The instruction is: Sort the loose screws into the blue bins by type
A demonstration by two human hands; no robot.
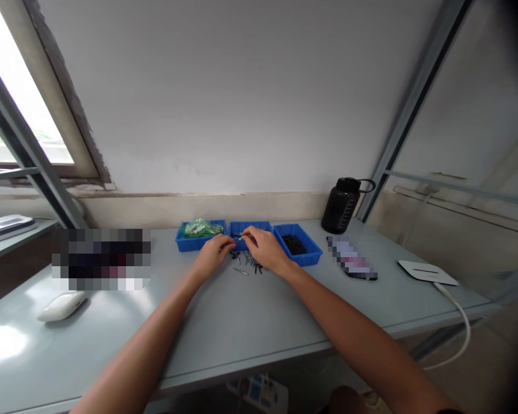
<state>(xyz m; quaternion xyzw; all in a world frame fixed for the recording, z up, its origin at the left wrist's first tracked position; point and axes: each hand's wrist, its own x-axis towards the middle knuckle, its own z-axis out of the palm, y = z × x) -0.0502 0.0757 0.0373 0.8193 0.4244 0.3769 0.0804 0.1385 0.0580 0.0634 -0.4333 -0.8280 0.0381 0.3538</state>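
Observation:
My left hand (212, 254) is closed in a pinch at the front of the middle blue bin (249, 225); whatever is in its fingers is too small to make out. Facing it, my right hand (265, 248) pinches a small shiny metal piece (240, 238). That bin has slim metal pieces in it and is partly hidden by my hands. Below my hands, several small metal parts with black ends (254, 263) lie loose on the grey table (242, 322). Nearer to me lies a single slim metal pin (241, 271).
The left blue bin (189, 244) holds a green plastic bag (201, 227); the right blue bin (313, 257) has black small parts (294, 245). A black bottle (340, 208), a phone (351, 259) and a white corded pad (427, 272) are on the right, a white mouse-shaped object (63, 306) on the left.

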